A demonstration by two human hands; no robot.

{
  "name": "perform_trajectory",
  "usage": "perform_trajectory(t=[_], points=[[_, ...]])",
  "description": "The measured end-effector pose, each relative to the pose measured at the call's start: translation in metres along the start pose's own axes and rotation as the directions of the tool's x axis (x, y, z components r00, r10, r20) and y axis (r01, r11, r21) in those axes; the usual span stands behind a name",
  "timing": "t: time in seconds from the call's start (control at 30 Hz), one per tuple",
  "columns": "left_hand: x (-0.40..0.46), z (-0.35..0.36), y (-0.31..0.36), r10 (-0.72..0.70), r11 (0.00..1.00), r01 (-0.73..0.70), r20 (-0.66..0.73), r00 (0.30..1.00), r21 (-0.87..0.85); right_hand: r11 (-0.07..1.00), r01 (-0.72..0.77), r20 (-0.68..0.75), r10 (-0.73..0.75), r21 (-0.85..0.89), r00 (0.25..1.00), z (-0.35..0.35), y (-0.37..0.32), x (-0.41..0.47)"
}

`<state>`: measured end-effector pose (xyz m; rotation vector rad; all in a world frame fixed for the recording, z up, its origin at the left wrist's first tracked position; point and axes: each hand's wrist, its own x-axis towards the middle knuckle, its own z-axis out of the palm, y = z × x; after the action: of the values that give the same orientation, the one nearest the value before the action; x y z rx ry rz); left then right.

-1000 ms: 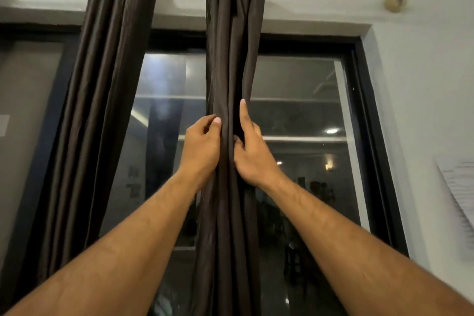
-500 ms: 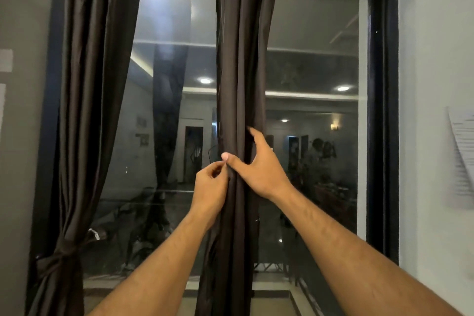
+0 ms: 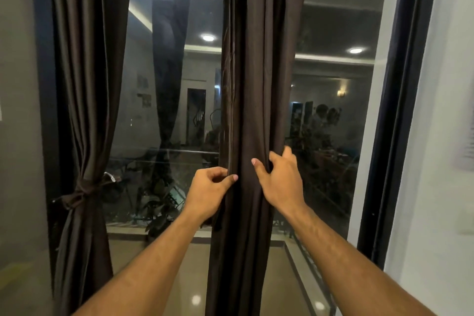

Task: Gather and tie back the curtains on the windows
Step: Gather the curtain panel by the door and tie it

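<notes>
A dark brown curtain (image 3: 254,84) hangs bunched in the middle of the window, straight in front of me. My left hand (image 3: 209,192) grips its left edge, thumb and fingers curled onto the folds. My right hand (image 3: 280,179) grips the right side of the same bundle, thumb across the front and fingers wrapped behind. Both hands sit at about the same height, with the gathered cloth between them. A second brown curtain (image 3: 87,84) hangs at the left, cinched by a knotted tie-back (image 3: 79,191).
A dark window frame (image 3: 400,110) runs down the right side, with a white wall (image 3: 446,136) beyond it carrying a paper sheet (image 3: 468,146). The glass (image 3: 331,123) reflects a lit room. A grey wall (image 3: 20,136) stands at the left.
Both hands have slid down the middle curtain, and my view has dropped with them. My right hand has gone from flat against the cloth to curled round the bundle.
</notes>
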<state>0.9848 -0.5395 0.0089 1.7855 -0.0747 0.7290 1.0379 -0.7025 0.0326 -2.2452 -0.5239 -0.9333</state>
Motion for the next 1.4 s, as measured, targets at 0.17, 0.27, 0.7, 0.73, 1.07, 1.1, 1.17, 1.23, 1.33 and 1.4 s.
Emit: perform_trajectory(t=[0.17,0.27,0.7,0.73,1.07,1.1,1.17,1.23,1.33,1.4], points=[[-0.007,0.003,0.001,-0.007,1.000,0.007,0.042,0.999,0.002,0.916,0.112,-0.034,-0.136,-0.384,0.990,-0.008,0.004,-0.012],[-0.008,0.008,0.001,0.038,0.998,-0.037,-0.032,0.999,0.052,0.873,0.102,-0.093,-0.166,-0.476,0.982,-0.008,0.001,-0.018],[-0.035,0.022,0.003,0.287,0.948,-0.255,-0.167,0.943,0.189,0.990,0.073,0.009,-0.075,0.118,0.997,0.001,0.001,-0.042],[-0.037,0.023,0.003,0.293,0.947,-0.262,-0.164,0.942,0.187,0.987,0.058,0.019,-0.062,0.150,0.998,0.000,0.001,-0.042],[-0.059,0.022,-0.003,0.425,0.893,-0.352,-0.271,0.864,0.279,0.990,-0.046,-0.102,0.060,0.131,0.993,-0.005,0.006,-0.044],[-0.059,0.021,-0.004,0.455,0.870,-0.367,-0.247,0.856,0.329,0.976,-0.058,-0.107,0.081,0.208,0.991,-0.006,0.005,-0.047],[-0.058,0.019,-0.004,0.468,0.848,-0.367,-0.216,0.857,0.383,0.956,-0.002,-0.186,0.059,0.293,0.981,-0.007,0.001,-0.055],[-0.058,0.018,-0.001,0.454,0.856,-0.352,-0.221,0.863,0.379,0.955,0.112,-0.273,-0.034,0.275,0.961,-0.006,0.000,-0.064],[-0.061,0.019,0.001,0.447,0.864,-0.354,-0.222,0.867,0.358,0.974,0.206,-0.328,-0.163,0.099,0.930,-0.005,0.001,-0.071],[-0.064,0.019,0.001,0.447,0.871,-0.362,-0.231,0.864,0.332,0.982,0.178,-0.298,-0.151,0.066,0.942,-0.005,0.002,-0.071]])
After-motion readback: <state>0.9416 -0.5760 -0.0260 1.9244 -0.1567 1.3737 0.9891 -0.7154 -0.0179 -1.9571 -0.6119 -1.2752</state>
